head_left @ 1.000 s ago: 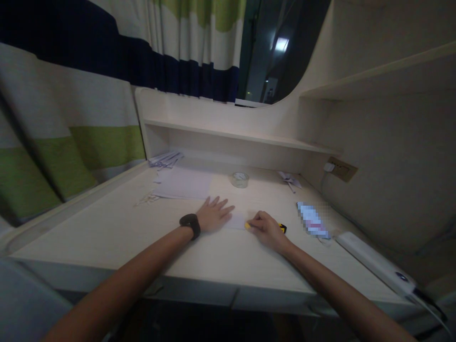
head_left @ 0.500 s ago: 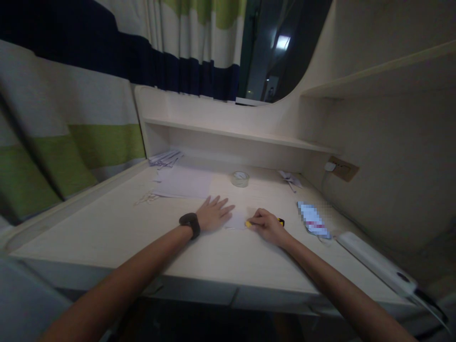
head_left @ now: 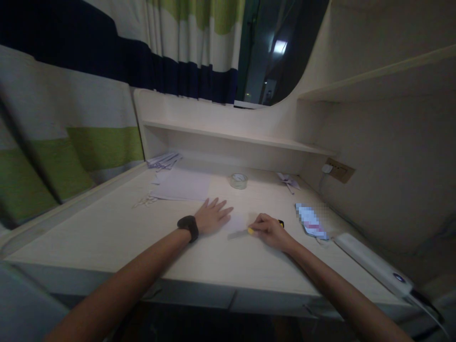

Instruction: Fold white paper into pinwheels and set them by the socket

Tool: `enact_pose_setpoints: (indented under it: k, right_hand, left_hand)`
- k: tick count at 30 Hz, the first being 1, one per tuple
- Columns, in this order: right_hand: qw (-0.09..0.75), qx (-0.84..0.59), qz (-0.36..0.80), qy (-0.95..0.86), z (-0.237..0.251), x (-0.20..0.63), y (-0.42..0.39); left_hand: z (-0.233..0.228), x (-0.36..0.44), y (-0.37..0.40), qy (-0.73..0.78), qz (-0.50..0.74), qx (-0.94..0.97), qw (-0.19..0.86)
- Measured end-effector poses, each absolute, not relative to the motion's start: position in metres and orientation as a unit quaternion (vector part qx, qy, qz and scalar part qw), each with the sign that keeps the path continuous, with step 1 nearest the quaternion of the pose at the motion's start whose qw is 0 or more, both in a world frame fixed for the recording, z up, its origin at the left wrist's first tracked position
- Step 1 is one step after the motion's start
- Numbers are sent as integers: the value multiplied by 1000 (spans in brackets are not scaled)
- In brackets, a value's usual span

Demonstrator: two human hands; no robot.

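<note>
My left hand lies flat with fingers spread, its fingertips at the left side of a small white sheet of paper. A dark watch is on that wrist. My right hand is wrapped round a yellow and black utility knife. The knife's long blade points left, along the near edge of the small sheet. Most of the handle is hidden in the fist, and its dark end shows behind the hand.
Behind my hands stands a roll of clear tape. Larger white sheets and folded paper strips lie at the back left, with thin string nearby. To the right are a folded paper piece, a phone and a white power strip.
My right hand has drawn the knife slightly toward me and right, and more of its blade shows now. My left hand stays flat in nearly the same place.
</note>
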State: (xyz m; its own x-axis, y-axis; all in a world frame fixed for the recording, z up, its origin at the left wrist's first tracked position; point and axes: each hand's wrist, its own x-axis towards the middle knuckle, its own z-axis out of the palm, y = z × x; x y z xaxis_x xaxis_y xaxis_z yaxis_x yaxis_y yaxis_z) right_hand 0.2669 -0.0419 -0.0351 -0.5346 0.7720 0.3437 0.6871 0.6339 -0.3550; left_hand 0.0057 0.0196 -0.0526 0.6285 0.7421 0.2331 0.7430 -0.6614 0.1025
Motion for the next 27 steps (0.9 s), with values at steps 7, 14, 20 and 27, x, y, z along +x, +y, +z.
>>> enact_pose_setpoints:
  k: [7, 14, 20, 27]
  right_hand:
    - [236, -418, 89, -872, -32, 266, -45]
    - [241, -415, 89, -873, -35, 266, -43]
    - [271, -425, 102, -858, -33, 269, -44]
    - [426, -468, 78, -771, -26, 273, -43]
  left_hand:
    - [-32, -1, 10, -363, -196, -911, 27]
    - [-15, -16, 3, -315, -78, -946, 20]
    - [-10, -14, -2, -294, -36, -955, 18]
    - [-4, -9, -20, -311, -55, -947, 55]
